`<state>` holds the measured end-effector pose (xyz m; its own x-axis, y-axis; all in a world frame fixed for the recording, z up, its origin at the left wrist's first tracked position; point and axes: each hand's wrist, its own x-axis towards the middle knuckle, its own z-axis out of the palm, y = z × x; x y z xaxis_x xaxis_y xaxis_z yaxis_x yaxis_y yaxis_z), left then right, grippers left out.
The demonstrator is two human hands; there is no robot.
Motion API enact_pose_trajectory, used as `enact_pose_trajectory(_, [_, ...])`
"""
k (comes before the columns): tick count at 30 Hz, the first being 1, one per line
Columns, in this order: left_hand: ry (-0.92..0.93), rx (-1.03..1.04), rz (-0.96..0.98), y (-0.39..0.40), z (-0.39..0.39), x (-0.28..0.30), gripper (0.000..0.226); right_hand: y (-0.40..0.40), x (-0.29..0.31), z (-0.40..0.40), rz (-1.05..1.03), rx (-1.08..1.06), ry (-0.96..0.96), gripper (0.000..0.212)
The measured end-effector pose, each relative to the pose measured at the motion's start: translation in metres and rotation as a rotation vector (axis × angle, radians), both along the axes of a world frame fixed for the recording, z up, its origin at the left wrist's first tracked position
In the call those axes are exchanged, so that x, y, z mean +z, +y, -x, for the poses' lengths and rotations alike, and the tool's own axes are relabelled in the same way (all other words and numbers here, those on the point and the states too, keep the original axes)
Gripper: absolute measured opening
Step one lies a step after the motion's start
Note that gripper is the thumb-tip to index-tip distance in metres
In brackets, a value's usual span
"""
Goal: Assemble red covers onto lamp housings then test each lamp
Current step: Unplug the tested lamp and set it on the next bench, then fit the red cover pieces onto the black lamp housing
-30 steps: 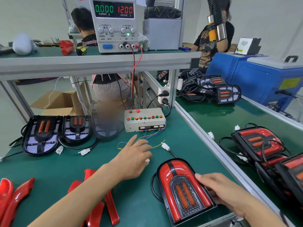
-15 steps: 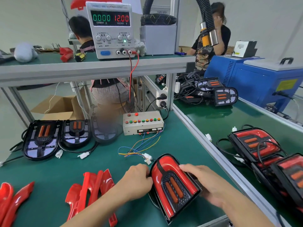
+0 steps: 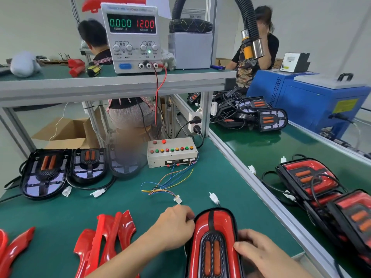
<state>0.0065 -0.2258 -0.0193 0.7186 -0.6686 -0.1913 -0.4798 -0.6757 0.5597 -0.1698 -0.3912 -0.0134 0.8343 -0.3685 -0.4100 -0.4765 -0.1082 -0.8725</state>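
My left hand (image 3: 174,227) and right hand (image 3: 259,250) clamp curled fingers on the red-covered lamp (image 3: 214,243), just near of the test box (image 3: 171,151).

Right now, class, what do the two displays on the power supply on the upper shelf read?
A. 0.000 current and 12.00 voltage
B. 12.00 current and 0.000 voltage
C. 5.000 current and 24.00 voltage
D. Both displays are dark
A: the power supply shows green digits 0.000 over the word CURRENT and red digits 12.00 over the word VOLTAGE, both lit.
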Motion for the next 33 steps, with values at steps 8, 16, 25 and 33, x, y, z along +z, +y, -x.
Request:
enact_pose_trajectory(8, [-0.148, 0.189, 0.391, 0.022, -0.010, 0.021, 0.031, -0.064, 0.008, -0.058, -0.178, -0.302, -0.270, 0.019])
enact_pose_trajectory(16, [-0.101, 0.175, 0.475, 0.072, 0.032, 0.037, 0.030, -0.145, 0.006, -0.164, -0.355, -0.641, -0.362, 0.010])
enact_pose_trajectory(25, [-0.459, 0.214, 0.350, 0.119, 0.061, 0.039, 0.026, -0.159, -0.013, -0.189, -0.092, -0.818, -0.238, 0.015])
enact_pose_trajectory(33, [-0.045, 0.363, 0.541, 0.157, 0.063, 0.041, 0.037, -0.139, -0.013, -0.169, 0.390, -0.711, -0.086, 0.044])
